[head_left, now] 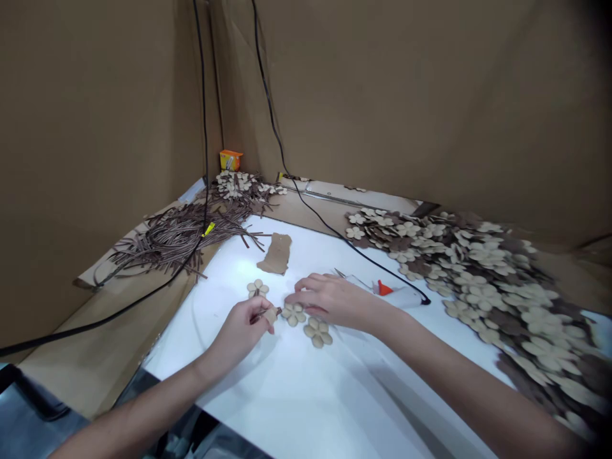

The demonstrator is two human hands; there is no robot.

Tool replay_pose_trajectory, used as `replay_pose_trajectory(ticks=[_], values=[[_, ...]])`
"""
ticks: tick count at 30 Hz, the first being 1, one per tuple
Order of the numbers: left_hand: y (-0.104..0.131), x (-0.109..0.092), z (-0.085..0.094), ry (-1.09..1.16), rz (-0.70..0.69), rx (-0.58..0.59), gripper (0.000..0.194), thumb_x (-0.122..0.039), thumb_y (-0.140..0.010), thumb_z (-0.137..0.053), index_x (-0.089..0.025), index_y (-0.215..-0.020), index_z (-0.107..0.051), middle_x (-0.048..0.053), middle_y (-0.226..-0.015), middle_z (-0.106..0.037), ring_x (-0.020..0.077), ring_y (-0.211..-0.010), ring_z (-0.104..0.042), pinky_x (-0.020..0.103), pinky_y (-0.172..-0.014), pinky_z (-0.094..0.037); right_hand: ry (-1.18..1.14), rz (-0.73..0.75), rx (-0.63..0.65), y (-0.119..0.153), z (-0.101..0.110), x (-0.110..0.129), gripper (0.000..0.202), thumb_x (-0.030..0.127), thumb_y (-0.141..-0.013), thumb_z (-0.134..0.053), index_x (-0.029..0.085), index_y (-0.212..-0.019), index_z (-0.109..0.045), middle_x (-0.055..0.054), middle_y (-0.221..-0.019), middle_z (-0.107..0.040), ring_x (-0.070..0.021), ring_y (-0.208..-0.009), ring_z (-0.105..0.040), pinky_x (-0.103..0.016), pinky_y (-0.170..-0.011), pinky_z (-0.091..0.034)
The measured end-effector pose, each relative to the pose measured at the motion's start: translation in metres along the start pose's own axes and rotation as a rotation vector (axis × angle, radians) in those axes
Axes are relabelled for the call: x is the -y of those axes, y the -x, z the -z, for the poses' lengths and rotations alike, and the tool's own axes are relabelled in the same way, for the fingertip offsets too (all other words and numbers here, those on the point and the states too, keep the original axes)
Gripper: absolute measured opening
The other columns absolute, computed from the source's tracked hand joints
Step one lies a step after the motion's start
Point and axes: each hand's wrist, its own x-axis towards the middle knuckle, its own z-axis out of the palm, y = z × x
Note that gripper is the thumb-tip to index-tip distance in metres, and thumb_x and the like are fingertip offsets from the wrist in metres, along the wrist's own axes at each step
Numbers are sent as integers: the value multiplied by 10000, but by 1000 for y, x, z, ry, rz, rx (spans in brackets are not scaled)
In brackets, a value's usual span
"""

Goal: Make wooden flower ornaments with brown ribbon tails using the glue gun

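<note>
Between the pinched thumb and fingers of my left hand (246, 324) is a thin brown strip (259, 314) with a beige piece at its end. My right hand (325, 296) is just to the right, its fingers bent over a beige felt flower (293, 313); its fingertips are partly hidden, and whether they grip the flower is unclear. A second beige flower (318, 333) lies nearer me on the white board (268, 395). Behind my left hand lies another flower (258, 288), with a brown strip at its middle.
Brown cardboard (276, 254) lies behind my hands. A glue gun with an orange part (384, 288) and a black cable sits beyond my right wrist. Brown strips (172, 239) heap at the left, beige and brown flowers (482, 274) at the right. An orange box (231, 160) stands in the corner.
</note>
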Motion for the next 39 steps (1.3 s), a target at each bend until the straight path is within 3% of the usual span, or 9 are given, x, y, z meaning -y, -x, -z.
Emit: replay_pose_trajectory(ticks=[5, 8, 11, 14, 18, 25, 28, 33, 39], values=[[-3, 7, -4, -77, 29, 3, 173, -211, -761, -472, -171, -596, -507, -20, -590, -463, 125, -587, -416, 239, -562, -287, -16, 14, -26, -6, -12, 4, 191, 234, -831, -561, 227, -1018, -601, -40, -978, -617, -182, -881, -542, -302, -764, -369], [-6, 6, -6, -122, 61, -19, 172, -204, -755, -466, -173, -590, -503, -25, -585, -463, 121, -585, -416, 235, -562, -288, 50, -19, -36, -1, -10, 8, 257, 317, -798, -620, 198, -1023, -588, -50, -930, -624, -203, -858, -542, -323, -726, -347], [-8, 2, -8, -119, 98, -3, 154, -192, -747, -472, -169, -602, -516, -27, -598, -489, 118, -589, -422, 229, -569, -297, 38, -91, -66, 7, -2, 13, 202, 225, -824, -588, 195, -1025, -579, -51, -954, -631, -198, -856, -551, -329, -738, -344], [-9, -3, -12, -86, 81, 23, 134, -165, -738, -477, -162, -616, -533, -25, -621, -515, 118, -613, -435, 222, -583, -309, -163, -240, -139, 12, 7, 23, 182, 112, -851, -488, 213, -965, -589, -27, -1000, -631, -175, -901, -552, -303, -764, -372], [-7, -8, -17, -52, 17, 57, 131, -156, -752, -483, -158, -636, -542, -26, -645, -525, 115, -636, -439, 211, -590, -315, -533, -460, -145, 11, 8, 37, 154, 265, -846, -507, 229, -914, -641, -25, -961, -642, -189, -932, -561, -283, -737, -423], [-3, -6, -22, -61, 25, 36, 132, -181, -775, -510, -152, -652, -547, -27, -656, -528, 96, -600, -415, 199, -557, -306, -871, -672, -102, 9, -1, 44, 199, 362, -790, -518, 224, -719, -643, 33, -621, -636, -94, -466, -521, -210, -465, -366], [-2, -5, -21, -67, 31, 12, 127, -194, -781, -517, -152, -667, -554, -31, -647, -524, 88, -575, -406, 197, -534, -299, -896, -704, -68, 8, 0, 46, 184, 352, -775, -520, 230, -721, -646, 43, -576, -609, -91, -452, -505, -209, -472, -360], [-4, -5, -17, -74, 66, 33, 111, -213, -782, -534, -151, -709, -590, -35, -608, -518, 91, -560, -416, 200, -521, -300, -794, -701, -154, 7, -2, 51, 165, 309, -769, -505, 233, -698, -633, 33, -633, -620, -111, -554, -501, -217, -521, -349], [-6, -7, -18, -68, 70, 33, 143, -258, -793, -548, -150, -716, -601, -27, -630, -528, 101, -600, -445, 206, -554, -327, -887, -692, -199, 8, -5, 52, 168, 328, -772, -506, 239, -719, -638, 34, -703, -642, -106, -553, -483, -220, -534, -352]])
